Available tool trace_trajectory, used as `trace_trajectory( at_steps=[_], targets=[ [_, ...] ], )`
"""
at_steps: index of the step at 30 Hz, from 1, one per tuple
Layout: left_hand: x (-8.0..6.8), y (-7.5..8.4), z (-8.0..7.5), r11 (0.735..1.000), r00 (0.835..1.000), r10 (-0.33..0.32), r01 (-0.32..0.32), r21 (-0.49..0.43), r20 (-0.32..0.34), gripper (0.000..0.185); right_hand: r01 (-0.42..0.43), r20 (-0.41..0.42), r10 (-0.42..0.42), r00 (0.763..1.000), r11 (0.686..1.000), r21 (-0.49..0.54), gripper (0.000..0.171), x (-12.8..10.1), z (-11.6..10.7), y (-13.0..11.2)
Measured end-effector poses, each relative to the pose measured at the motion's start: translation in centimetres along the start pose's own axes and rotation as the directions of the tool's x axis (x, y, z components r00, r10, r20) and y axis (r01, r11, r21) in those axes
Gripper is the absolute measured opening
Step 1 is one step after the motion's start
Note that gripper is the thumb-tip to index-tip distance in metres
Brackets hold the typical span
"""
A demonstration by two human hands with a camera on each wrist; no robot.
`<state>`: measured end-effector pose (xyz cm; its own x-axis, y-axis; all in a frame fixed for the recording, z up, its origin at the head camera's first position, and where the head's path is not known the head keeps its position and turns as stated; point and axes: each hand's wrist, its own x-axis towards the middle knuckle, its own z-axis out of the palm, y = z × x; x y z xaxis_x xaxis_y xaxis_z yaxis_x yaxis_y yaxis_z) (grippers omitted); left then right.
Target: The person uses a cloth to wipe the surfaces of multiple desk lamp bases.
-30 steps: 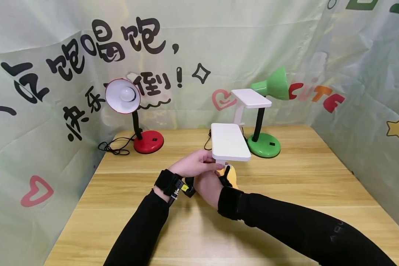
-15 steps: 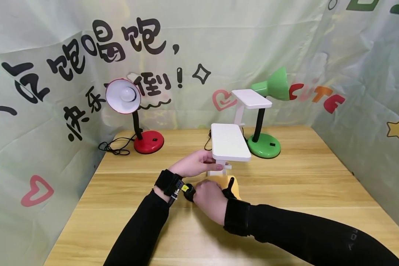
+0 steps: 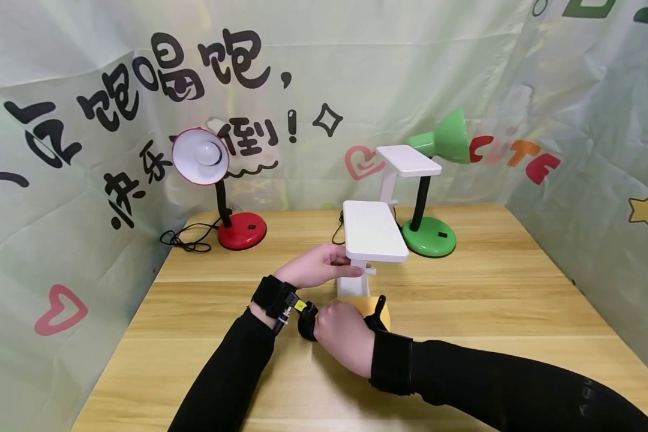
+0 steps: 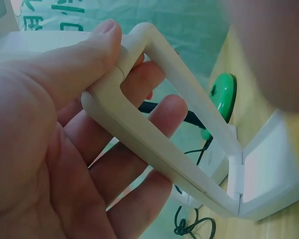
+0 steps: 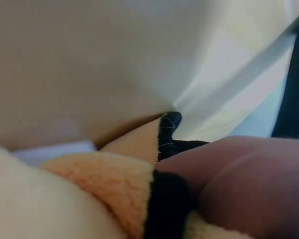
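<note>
My left hand [image 3: 315,266] grips the upper arm of a white folding stand with a flat rectangular top panel [image 3: 375,231]. In the left wrist view, the thumb and fingers wrap the bend of its frame [image 4: 154,129], which is hinged to a white base [image 4: 274,169]. A yellow fleecy cloth [image 3: 364,305] with black edging lies over the near part of the base, and my right hand [image 3: 344,337] holds it bunched there. The right wrist view shows the cloth [image 5: 102,174] close up between blurred fingers.
A red desk lamp [image 3: 241,230] with a coiled cord stands back left on the wooden table [image 3: 205,360]. Behind the stand are a green desk lamp [image 3: 428,236] and a second white stand [image 3: 407,161]. Printed fabric [image 3: 313,72] encloses the table's back and sides.
My right hand has drawn the cloth toward me, down along the stand's base, uncovering more of its white surface. My left hand and the stand have stayed in place.
</note>
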<state>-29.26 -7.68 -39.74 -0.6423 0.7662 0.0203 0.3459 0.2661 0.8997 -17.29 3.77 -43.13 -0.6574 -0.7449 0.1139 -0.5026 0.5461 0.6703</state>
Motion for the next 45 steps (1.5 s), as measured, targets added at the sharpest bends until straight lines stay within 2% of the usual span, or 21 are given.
trace_trajectory(
  at_steps=[3,8,11,13,16,20,23,25,29,32,36,39,43,45],
  targets=[
    [0.0,0.0,0.0,1.0,1.0,-0.003,0.003,0.007,-0.001,0.037,-0.035,0.003,0.035,0.999,0.999,0.024,0.023,1.2,1.5,0.6],
    [0.0,0.0,0.0,0.999,1.0,-0.002,0.002,0.051,-0.005,0.026,-0.127,-0.103,0.125,0.987,0.992,-0.014,0.014,2.9,4.2,1.5],
    [0.1,-0.1,0.0,0.998,1.0,0.003,-0.003,0.058,-0.006,0.027,-0.129,-0.079,0.125,0.989,0.991,-0.048,0.007,3.6,5.1,1.8],
    [0.1,0.0,-0.1,0.999,1.0,0.006,-0.006,0.05,-0.006,0.03,-0.121,-0.036,0.119,0.992,0.991,-0.054,0.012,3.9,5.3,1.9],
    [0.1,0.0,-0.1,0.999,1.0,0.013,-0.013,0.044,-0.009,0.031,-0.101,-0.033,0.099,0.995,0.994,-0.05,0.015,3.8,5.4,2.1],
    [0.1,0.0,-0.1,0.999,1.0,0.012,-0.012,0.036,-0.007,0.026,-0.078,-0.163,0.081,0.983,0.997,0.029,0.006,2.7,4.8,2.4],
    [0.2,-0.1,-0.1,1.0,1.0,0.006,-0.006,0.02,0.0,0.023,-0.018,-0.223,0.05,0.974,0.99,0.141,0.011,1.3,3.9,2.6],
    [0.2,-0.1,-0.1,1.0,1.0,0.005,-0.005,0.017,0.003,0.024,0.029,-0.209,0.016,0.978,0.978,0.209,0.01,0.2,3.0,2.6],
    [0.2,-0.1,-0.2,1.0,1.0,0.004,-0.004,0.029,0.003,0.028,0.121,-0.127,-0.092,0.988,0.961,0.25,0.012,-1.8,1.5,2.8],
    [0.1,-0.1,-0.1,1.0,1.0,0.004,-0.004,0.031,0.006,0.031,0.147,-0.102,-0.124,0.987,0.952,0.268,0.014,-3.0,0.8,2.9],
    [0.0,0.0,0.0,0.999,1.0,0.004,-0.005,0.042,0.007,0.03,0.124,-0.116,-0.095,0.989,0.951,0.282,0.013,-4.7,0.7,2.9],
    [0.1,-0.1,0.0,0.999,1.0,0.005,-0.006,0.039,0.013,0.031,0.117,-0.118,-0.082,0.99,0.938,0.327,0.015,-5.8,0.9,2.5],
    [0.3,-0.2,-0.1,1.0,0.999,0.013,-0.012,-0.003,0.035,0.036,0.106,-0.123,-0.063,0.99,0.917,0.385,0.018,-6.3,1.6,2.0],
    [0.4,-0.3,-0.1,1.0,0.999,0.02,-0.019,-0.018,0.039,0.035,0.089,-0.133,-0.041,0.99,0.922,0.377,0.017,-6.2,2.0,1.9]
  ],
)
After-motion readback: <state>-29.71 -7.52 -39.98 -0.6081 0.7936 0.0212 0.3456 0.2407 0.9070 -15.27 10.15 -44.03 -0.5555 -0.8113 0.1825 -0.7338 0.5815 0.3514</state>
